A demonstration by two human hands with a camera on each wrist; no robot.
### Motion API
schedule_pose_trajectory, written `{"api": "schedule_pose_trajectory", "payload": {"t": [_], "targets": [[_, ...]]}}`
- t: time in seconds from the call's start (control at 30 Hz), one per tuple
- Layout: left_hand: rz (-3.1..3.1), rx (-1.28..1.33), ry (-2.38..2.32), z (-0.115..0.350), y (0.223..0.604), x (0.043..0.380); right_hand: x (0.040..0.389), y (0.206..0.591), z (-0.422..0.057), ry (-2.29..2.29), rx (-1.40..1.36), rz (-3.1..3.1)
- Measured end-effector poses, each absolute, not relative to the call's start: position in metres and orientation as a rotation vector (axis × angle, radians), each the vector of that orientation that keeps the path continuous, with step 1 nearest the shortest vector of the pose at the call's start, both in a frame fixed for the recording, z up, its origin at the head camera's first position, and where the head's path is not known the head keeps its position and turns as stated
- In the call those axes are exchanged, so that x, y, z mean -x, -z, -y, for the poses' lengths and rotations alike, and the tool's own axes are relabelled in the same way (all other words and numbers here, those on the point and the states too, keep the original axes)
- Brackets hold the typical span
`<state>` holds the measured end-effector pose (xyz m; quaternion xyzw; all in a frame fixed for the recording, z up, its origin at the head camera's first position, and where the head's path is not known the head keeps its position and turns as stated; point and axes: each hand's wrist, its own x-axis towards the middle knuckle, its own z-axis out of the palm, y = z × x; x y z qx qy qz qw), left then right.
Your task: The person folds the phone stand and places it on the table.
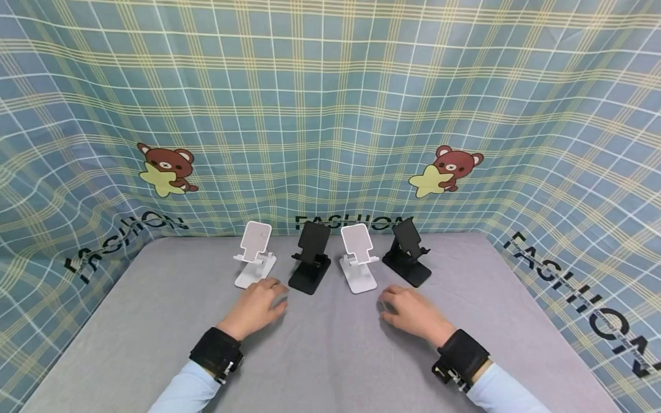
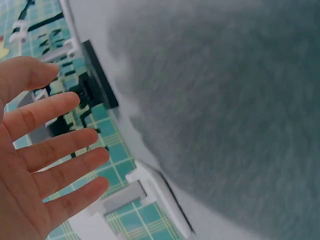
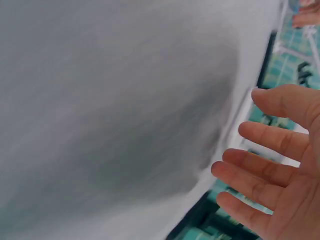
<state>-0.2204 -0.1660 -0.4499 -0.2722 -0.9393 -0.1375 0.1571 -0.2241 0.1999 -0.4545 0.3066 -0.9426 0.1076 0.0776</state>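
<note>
Two white and two black folding phone stands are lined up in alternating colours across the table. My left hand (image 1: 258,307) is just in front of the left white stand (image 1: 255,244) and the left black stand (image 1: 312,246), its fingers relaxed and spread in the left wrist view. Near the right white stand (image 1: 357,245) and the right black stand (image 1: 408,244), my right hand (image 1: 413,311) hovers low with loosely extended fingers. Neither hand holds anything. In the right wrist view the right hand's palm (image 3: 295,200) partly covers the stands behind it.
A grey cloth (image 1: 330,367) covers the table. Behind and at both sides hangs a plaid curtain (image 1: 320,115) with printed bears and lettering; it meets the table's back edge just behind the stands. Black bands (image 1: 217,351) with small cameras circle both wrists.
</note>
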Motion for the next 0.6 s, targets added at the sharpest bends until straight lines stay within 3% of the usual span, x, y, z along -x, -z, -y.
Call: {"api": "schedule_pose_trajectory", "payload": {"t": [0.37,0.6], "targets": [[2.593,0.626,0.548,0.184,0.422,0.227,0.233,0.409,-0.125,-0.662,-1.026,2.887],[2.521,0.469,0.714,0.199,0.409,0.241,0.253,0.388,-0.069,-1.285,-1.015,2.884]]}}
